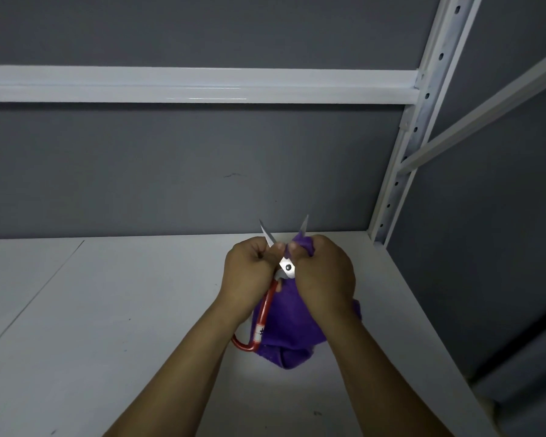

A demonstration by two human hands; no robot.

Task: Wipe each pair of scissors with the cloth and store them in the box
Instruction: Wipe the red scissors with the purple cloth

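Two slender forearms [183, 357] are shown bare along their whole visible length, and the left hand [249, 266] and right hand [325, 272] are likewise seen bare, with short thumbnails [278, 246].

Storage-room shelving unit: white shelf [108, 310] at 7 o'clock, perforated steel upright [418, 123] at 2 o'clock, crossbeam [171, 85] at 11 o'clock, grey backing wall [171, 168].

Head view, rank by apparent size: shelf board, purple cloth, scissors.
1. shelf board, by far the largest
2. purple cloth, partly hidden
3. scissors, long but thin and partly covered; smallest in visible area
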